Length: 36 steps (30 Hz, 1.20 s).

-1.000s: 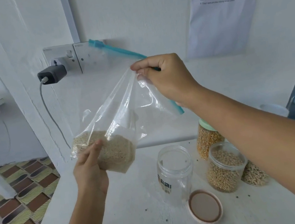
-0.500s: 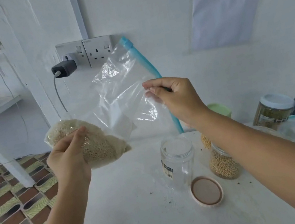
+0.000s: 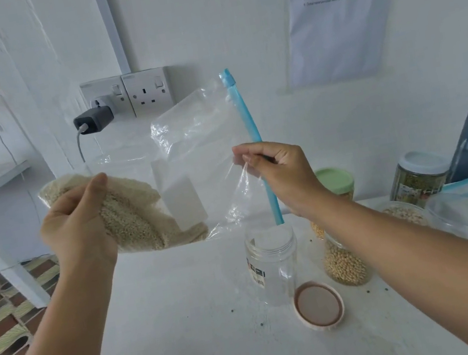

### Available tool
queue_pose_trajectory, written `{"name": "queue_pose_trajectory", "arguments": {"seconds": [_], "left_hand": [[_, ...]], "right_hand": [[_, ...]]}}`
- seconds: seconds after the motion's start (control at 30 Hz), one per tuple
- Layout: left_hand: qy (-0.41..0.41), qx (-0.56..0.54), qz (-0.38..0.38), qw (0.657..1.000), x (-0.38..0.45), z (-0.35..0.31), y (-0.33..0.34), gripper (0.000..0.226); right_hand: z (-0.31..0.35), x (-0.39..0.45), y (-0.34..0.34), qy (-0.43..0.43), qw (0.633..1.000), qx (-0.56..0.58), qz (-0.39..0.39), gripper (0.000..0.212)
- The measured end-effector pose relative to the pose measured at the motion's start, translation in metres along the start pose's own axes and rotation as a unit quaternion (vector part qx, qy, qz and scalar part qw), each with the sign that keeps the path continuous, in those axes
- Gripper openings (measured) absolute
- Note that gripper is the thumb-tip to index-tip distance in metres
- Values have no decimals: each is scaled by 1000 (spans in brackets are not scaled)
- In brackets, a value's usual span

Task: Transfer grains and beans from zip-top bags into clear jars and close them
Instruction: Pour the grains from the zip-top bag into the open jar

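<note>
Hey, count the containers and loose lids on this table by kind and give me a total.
Open jars: 3, empty, soybeans, pale grain
Lidded jars: 2, green lid, white lid
Loose lids: 2, pink, clear
Held zip bags: 1
Total: 8

The left hand point(image 3: 78, 226) grips the grain-filled bottom of a clear zip-top bag point(image 3: 200, 152), and the right hand point(image 3: 281, 175) pinches the bag at its blue zip strip point(image 3: 245, 125), which stands almost upright. Below the strip, an open empty jar point(image 3: 273, 267) stands on the white surface point(image 3: 190, 326), with its lid point(image 3: 318, 305) lying just beside it. Near them are a jar of beans point(image 3: 345, 264) and a jar with a green lid point(image 3: 336, 179).
</note>
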State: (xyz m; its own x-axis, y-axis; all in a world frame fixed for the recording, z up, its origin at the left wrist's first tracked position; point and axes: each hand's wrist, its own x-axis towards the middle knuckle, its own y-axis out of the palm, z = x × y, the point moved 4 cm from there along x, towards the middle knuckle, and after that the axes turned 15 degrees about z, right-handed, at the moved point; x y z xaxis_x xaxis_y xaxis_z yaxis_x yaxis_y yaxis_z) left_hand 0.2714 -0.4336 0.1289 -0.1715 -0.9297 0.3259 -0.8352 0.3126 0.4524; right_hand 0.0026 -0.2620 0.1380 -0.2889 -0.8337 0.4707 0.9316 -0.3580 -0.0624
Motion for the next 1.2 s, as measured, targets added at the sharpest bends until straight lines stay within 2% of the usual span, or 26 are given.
{"name": "queue_pose_trajectory", "arguments": {"seconds": [0.37,0.87,1.07,1.2], "left_hand": [[43,11,9,999,12,-32,10,22],[43,61,56,996,10,-23,42,22],[43,59,48,996,15,-23,42,17],[41,41,43,997,20,-26,42,19]], "right_hand": [[-18,-3,2,20,998,66,7,20],[-33,-15,-18,57,997,54,10,20],[-31,-5,-15,57,998,36,15,16],[-27,6,-15,44,998,39,14,23]]}}
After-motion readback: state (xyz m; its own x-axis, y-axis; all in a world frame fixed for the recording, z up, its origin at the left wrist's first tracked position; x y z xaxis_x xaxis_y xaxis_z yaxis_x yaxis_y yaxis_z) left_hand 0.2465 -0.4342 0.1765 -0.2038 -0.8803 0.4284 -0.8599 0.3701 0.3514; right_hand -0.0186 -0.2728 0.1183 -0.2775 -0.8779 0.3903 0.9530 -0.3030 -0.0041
